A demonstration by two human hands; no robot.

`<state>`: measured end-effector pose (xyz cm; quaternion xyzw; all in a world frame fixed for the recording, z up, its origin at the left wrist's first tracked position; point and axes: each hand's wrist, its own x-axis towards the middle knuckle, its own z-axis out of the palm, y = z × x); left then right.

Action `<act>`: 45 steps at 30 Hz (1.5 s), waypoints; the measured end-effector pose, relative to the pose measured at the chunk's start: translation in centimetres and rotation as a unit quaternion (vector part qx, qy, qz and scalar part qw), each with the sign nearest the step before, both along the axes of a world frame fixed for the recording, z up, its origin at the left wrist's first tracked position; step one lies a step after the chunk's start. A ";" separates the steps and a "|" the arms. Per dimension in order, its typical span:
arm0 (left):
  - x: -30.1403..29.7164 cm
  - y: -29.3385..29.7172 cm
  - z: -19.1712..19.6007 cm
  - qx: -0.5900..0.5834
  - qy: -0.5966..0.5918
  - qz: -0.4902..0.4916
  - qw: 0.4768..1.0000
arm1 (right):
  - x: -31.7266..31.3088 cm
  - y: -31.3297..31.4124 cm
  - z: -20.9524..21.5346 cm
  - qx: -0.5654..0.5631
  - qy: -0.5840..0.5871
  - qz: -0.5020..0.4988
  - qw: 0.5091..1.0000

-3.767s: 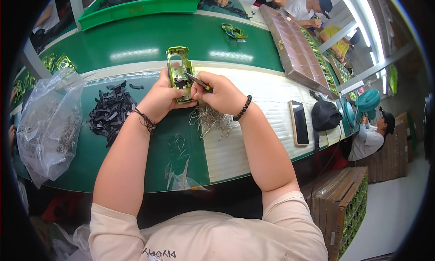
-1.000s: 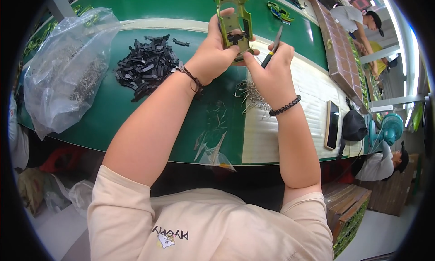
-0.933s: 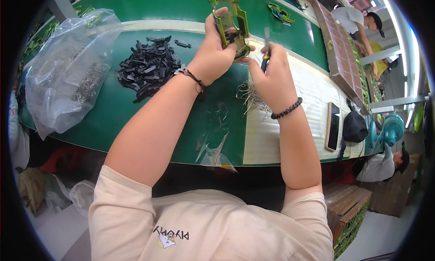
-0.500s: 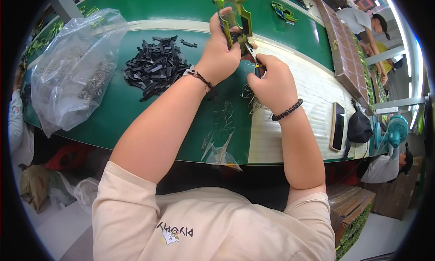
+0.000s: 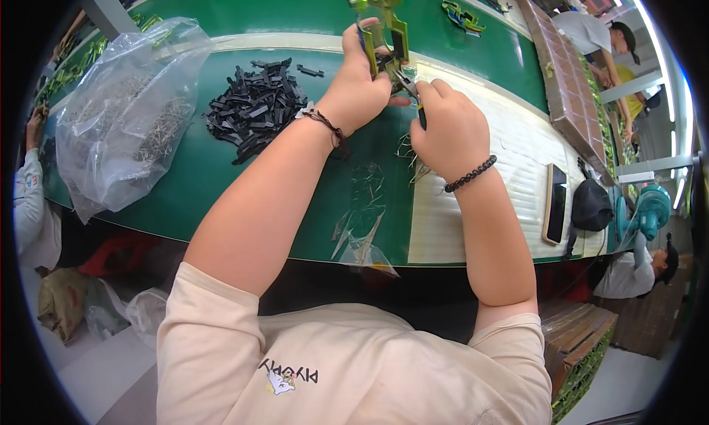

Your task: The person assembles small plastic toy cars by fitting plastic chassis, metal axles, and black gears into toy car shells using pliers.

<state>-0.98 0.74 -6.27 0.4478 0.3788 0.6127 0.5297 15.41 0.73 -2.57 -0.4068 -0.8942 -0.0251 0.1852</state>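
Observation:
My left hand (image 5: 358, 91) is closed around a bright green and black plastic frame (image 5: 400, 41), held upright above the table. In my right hand (image 5: 454, 126) is a pair of small pliers or cutters (image 5: 422, 115) with black and yellow handles. Their metal jaws meet the lower part of the frame near my left fingertips; the exact contact is hidden. Thin wiry offcuts (image 5: 419, 168) lie below my right hand. Left of my left forearm is a heap of small black plastic pieces (image 5: 251, 111).
A clear plastic bag (image 5: 122, 122) of thin scraps sits at the left. White foam sheet (image 5: 517, 152) covers the right of the green table, with a phone (image 5: 555, 203), black pouch (image 5: 591, 206) and teal fan (image 5: 651, 211) beyond. Another green part (image 5: 464, 19) lies farther back.
My right hand and the pliers have shifted slightly, with the jaws still at the frame's lower part. My left hand keeps its hold. The whole view has moved a little.

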 end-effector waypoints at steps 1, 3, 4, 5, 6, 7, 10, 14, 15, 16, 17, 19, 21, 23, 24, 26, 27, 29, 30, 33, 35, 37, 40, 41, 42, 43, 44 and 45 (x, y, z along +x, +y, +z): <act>-0.2 -0.1 0.0 -0.001 0.026 -0.016 1.000 | 0.0 0.0 0.1 0.042 -0.046 0.015 0.998; -0.5 -0.1 -0.3 0.007 0.059 -0.019 0.998 | 0.1 0.3 -0.1 0.041 -0.043 0.028 0.998; -0.4 0.0 -0.4 0.017 0.090 -0.025 0.995 | 0.4 0.5 -0.1 0.043 -0.042 0.038 0.998; -0.3 0.1 -0.4 0.016 0.091 -0.026 0.995 | 0.5 0.6 -0.2 0.042 -0.041 0.037 0.998; -0.2 0.1 -0.5 0.019 0.086 -0.028 0.996 | 0.6 0.6 -0.3 0.033 -0.036 0.034 0.998; -0.3 0.1 -0.5 0.022 0.080 -0.029 0.996 | 0.6 0.6 -0.3 0.026 -0.032 0.032 0.999; -0.4 0.0 -0.5 0.025 0.074 -0.032 0.996 | 0.4 0.4 0.0 0.001 -0.028 0.028 0.999; -0.4 -0.2 0.5 0.011 0.086 -0.022 0.996 | 0.6 0.9 0.4 -0.042 -0.009 0.027 0.999; -0.2 -0.1 0.8 0.007 0.070 0.029 0.997 | 1.1 1.8 0.2 -0.036 0.038 0.042 0.998; -0.4 -0.4 1.5 0.003 0.058 0.085 0.995 | 1.4 2.5 0.3 -0.032 0.089 0.063 0.993; -0.2 -0.3 2.6 0.025 -0.014 0.105 0.994 | 2.6 3.3 0.4 -0.008 0.109 0.032 0.993; -0.5 -0.7 5.1 0.032 -0.064 0.189 0.979 | 5.4 4.8 1.0 -0.066 0.105 -0.058 0.991; -2.3 -0.2 6.0 0.007 -0.110 0.243 0.964 | 6.6 5.2 1.5 -0.112 0.106 -0.100 0.983; -5.6 1.8 6.7 -0.036 -0.121 0.279 0.952 | 6.9 5.4 1.6 -0.184 0.082 -0.087 0.976; -7.2 3.5 6.7 -0.097 -0.113 0.284 0.947 | 6.8 5.4 1.4 -0.185 0.091 -0.086 0.975; -11.2 5.9 6.5 -0.132 -0.088 0.299 0.941 | 5.1 4.4 1.3 -0.204 0.052 -0.079 0.974; -13.4 7.1 6.0 -0.153 -0.083 0.298 0.938 | 4.7 4.2 1.2 -0.206 0.029 -0.067 0.976; -18.3 9.0 4.9 -0.220 -0.061 0.312 0.922 | 4.9 3.9 1.1 -0.209 0.018 -0.049 0.976; -20.6 9.5 4.3 -0.237 -0.030 0.317 0.918 | 4.8 3.9 0.8 -0.217 -0.002 -0.041 0.975; -21.6 10.1 2.7 -0.289 0.029 0.334 0.897 | 6.0 3.8 0.5 -0.189 -0.018 -0.053 0.980; -23.5 10.3 2.1 -0.316 0.004 0.365 0.876 | 5.7 3.8 0.4 -0.178 -0.011 -0.036 0.983; -24.7 10.2 1.9 -0.329 0.003 0.392 0.859 | 5.5 3.9 0.7 -0.185 -0.023 -0.042 0.982; -25.9 9.8 1.0 -0.284 0.016 0.439 0.852 | 5.4 3.7 0.7 -0.186 -0.020 -0.042 0.981; -25.8 9.8 1.0 -0.283 0.010 0.438 0.853 | 5.4 3.7 0.8 -0.192 -0.032 -0.058 0.979; -25.8 9.9 1.1 -0.282 0.005 0.436 0.854 | 5.4 3.9 0.8 -0.189 -0.031 -0.055 0.980; -26.6 9.9 1.6 -0.276 0.007 0.445 0.852 | 5.3 3.9 0.7 -0.189 -0.028 -0.048 0.980; -27.6 10.2 1.8 -0.297 0.078 0.468 0.828 | 5.0 3.8 0.8 -0.189 -0.026 -0.043 0.981; -28.6 10.3 2.2 -0.317 0.149 0.490 0.799 | 4.8 3.7 1.1 -0.185 -0.020 -0.036 0.982</act>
